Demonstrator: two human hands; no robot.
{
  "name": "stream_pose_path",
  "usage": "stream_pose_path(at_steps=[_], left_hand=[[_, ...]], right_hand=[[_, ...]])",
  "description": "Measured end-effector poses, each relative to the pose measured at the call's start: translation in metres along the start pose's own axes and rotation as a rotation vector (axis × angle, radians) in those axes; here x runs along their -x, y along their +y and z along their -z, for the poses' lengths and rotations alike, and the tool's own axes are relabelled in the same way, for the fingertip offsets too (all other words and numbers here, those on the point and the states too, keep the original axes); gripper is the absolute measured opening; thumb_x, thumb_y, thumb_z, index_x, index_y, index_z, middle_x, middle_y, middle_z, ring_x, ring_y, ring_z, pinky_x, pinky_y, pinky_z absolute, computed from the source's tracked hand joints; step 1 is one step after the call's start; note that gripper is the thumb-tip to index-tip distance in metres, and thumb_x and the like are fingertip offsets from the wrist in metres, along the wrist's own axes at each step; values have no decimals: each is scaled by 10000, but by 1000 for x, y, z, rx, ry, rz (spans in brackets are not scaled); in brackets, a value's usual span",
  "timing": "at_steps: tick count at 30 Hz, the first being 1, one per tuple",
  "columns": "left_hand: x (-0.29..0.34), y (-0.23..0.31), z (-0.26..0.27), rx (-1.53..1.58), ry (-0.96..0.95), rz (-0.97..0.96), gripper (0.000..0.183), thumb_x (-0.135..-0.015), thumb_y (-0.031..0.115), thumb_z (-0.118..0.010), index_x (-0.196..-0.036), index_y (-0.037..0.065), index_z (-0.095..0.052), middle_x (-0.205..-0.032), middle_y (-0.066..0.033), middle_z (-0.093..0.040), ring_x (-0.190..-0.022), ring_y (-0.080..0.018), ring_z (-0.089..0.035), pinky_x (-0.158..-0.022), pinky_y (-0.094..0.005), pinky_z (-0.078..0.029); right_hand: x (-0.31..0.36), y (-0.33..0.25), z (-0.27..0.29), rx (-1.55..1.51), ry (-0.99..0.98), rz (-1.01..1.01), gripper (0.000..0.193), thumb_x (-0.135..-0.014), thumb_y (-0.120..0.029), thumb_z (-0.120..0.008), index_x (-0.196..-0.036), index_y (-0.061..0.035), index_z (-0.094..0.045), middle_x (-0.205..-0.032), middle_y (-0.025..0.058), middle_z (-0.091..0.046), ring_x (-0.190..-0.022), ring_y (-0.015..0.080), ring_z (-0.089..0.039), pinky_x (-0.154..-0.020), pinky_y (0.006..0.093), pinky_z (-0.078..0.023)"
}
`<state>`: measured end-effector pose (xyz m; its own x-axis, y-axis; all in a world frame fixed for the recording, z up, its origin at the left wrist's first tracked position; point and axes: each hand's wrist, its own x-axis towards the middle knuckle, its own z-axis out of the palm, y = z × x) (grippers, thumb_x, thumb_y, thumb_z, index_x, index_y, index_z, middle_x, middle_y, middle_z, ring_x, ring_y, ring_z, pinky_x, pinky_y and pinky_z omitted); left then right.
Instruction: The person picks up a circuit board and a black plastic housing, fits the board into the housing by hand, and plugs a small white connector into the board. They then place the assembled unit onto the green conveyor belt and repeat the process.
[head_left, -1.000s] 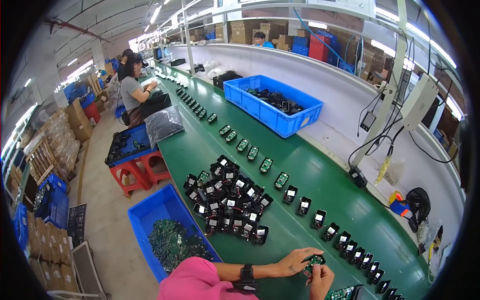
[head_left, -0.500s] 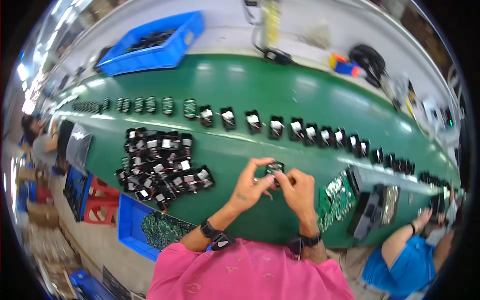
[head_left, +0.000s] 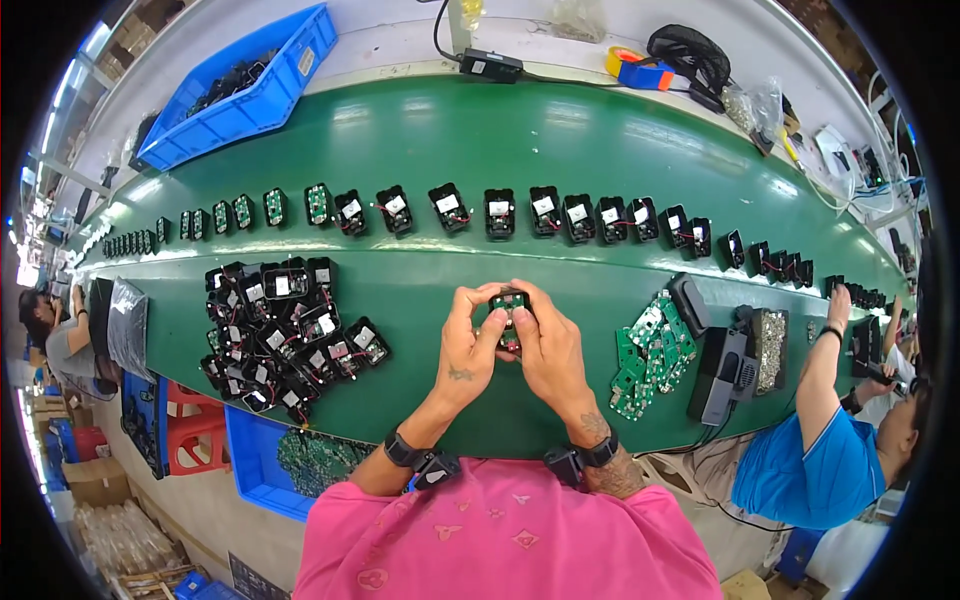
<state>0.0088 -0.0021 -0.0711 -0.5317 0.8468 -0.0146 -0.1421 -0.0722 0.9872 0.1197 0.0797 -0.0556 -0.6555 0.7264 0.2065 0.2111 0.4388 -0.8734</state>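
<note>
A small black plastic case with a green circuit board (head_left: 511,301) in it sits between my two hands, above the near half of the green bench. My left hand (head_left: 468,340) wraps its left side, and my right hand (head_left: 548,345) wraps its right side. Both thumbs press on the board's face, side by side. A bit of red shows below the thumbs; the fingers under the case are hidden. Left of my hands lies a heap of black cases (head_left: 285,330) with white-topped parts and red wires. Loose green circuit boards (head_left: 650,355) lie piled to the right.
A row of black cases (head_left: 499,214) runs across the bench (head_left: 420,130). A blue crate (head_left: 225,100) stands at the back left, and a blue bin (head_left: 262,465) of boards below the near edge. Right are a dark grey device (head_left: 722,375) and a co-worker in blue (head_left: 810,465).
My hands have closed in evenly around the case, both thumbs now on the board. The whole view has shifted. At the right, the co-worker's arm now reaches over the bench.
</note>
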Motion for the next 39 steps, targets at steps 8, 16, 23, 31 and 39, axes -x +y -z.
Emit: stream_pose_path(at_steps=[8,16,23,31,39], left_hand=[[1,-11,6,-26,95,-72,201,-987,71,-554,-1166,1,-495,-1293,-142,-559,-995,-153,-627,-567,-242,-618],[6,1,23,-85,231,-246,194,-978,46,-566,-1157,-16,-523,-1321,-157,-601,-904,-161,-677,-576,-258,-613],[21,37,94,-317,456,-220,218,-987,27,-541,-1198,-9,-503,-1201,-161,-606,-1091,-179,-595,-955,-298,-482],[20,118,171,-126,681,-105,311,-1031,160,-445,-1316,37,-469,-1061,-109,-649,-566,-156,-658,-456,-206,-544],[-41,134,190,-138,510,-21,292,-1030,181,-484,-1291,52,-509,-948,-101,-611,-583,-183,-669,-469,-243,-555]], right_hand=[[0,4,-20,-79,-48,-135,308,-1041,-177,-468,-1300,-22,-527,-981,176,-683,-825,322,-707,-733,394,-553],[-11,-10,-48,-290,-31,-33,294,-1033,-145,-502,-1311,-55,-528,-1100,151,-656,-897,204,-672,-740,333,-568],[-42,-50,-108,-433,-319,-29,313,-1006,-155,-546,-1299,-47,-548,-1080,188,-653,-916,325,-661,-807,409,-546],[-169,-38,-173,685,-12,717,704,-877,-417,-692,-1465,-119,-444,-1313,198,-511,-1243,362,-439,-1001,504,-382],[-195,1,-208,726,-167,704,817,-823,-560,-688,-1379,4,-487,-1032,129,-615,-1000,282,-542,-859,407,-429]])
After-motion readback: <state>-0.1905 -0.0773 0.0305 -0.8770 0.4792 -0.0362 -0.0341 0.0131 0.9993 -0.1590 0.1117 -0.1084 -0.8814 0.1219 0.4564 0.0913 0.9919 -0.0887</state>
